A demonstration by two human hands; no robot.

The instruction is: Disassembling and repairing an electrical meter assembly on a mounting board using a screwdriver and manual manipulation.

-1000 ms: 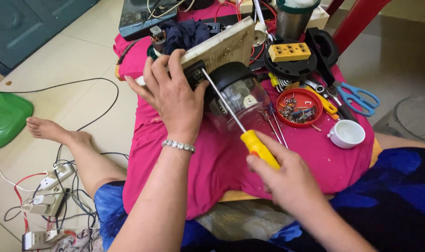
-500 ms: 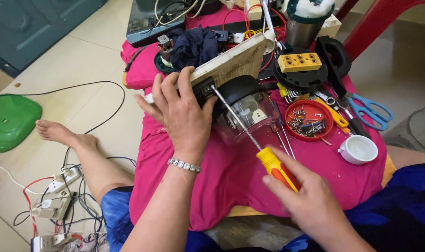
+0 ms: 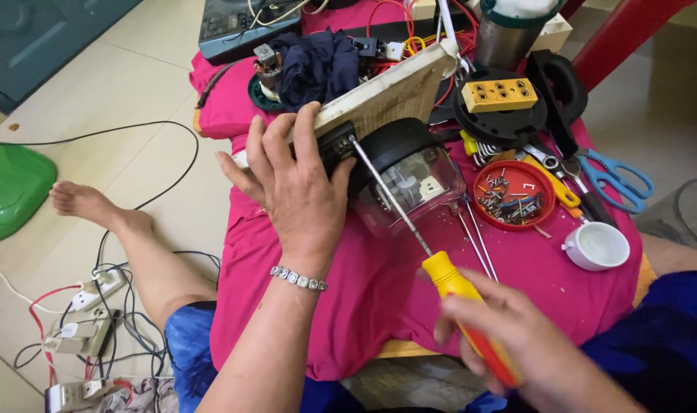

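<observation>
A home repair corner, probably a living room floor rather than a proper workshop. A low table point(image 3: 563, 306) draped in a pink cloth point(image 3: 348, 306) serves as the landmark. On it lie a red dish of screws point(image 3: 517, 193), blue-handled scissors point(image 3: 612, 177) and a yellow socket block point(image 3: 500, 94). Left of the table, pale floor tiles point(image 3: 96, 99) carry tangled power strips point(image 3: 81, 321), and a bare foot point(image 3: 77, 203) rests there.

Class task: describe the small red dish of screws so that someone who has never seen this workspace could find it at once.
Start at the pink cloth covering the work surface. Right of the clear-domed appliance lies the red dish, between the blue scissors and the white cup. It alone is round, red, shallow and full of small screws.
</observation>
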